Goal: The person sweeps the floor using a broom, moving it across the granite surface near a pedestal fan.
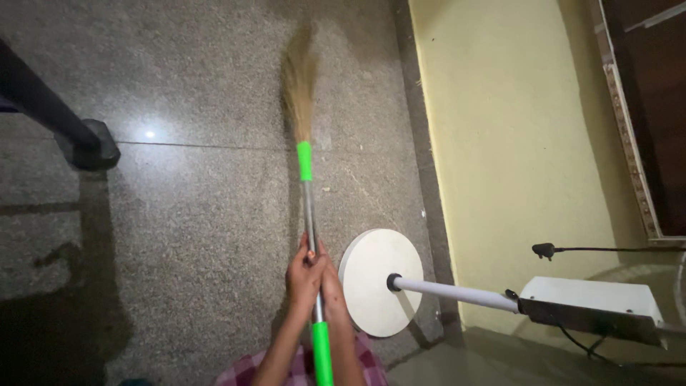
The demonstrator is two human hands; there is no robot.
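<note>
A broom with a metal shaft [309, 207], green sleeves and pale straw bristles [300, 86] points away from me over the grey speckled floor. My left hand [303, 275] and my right hand [333, 286] are both wrapped around the shaft, side by side, just above the lower green grip [322, 354]. The bristles spread on the floor far ahead. My checked garment shows at the bottom edge.
A round white stand base [379, 268] with a white pole [450, 292] stands right beside my hands. A yellow wall [514, 143] runs along the right, with a black plug and cable [547, 250]. A dark furniture leg [78, 139] stands at left.
</note>
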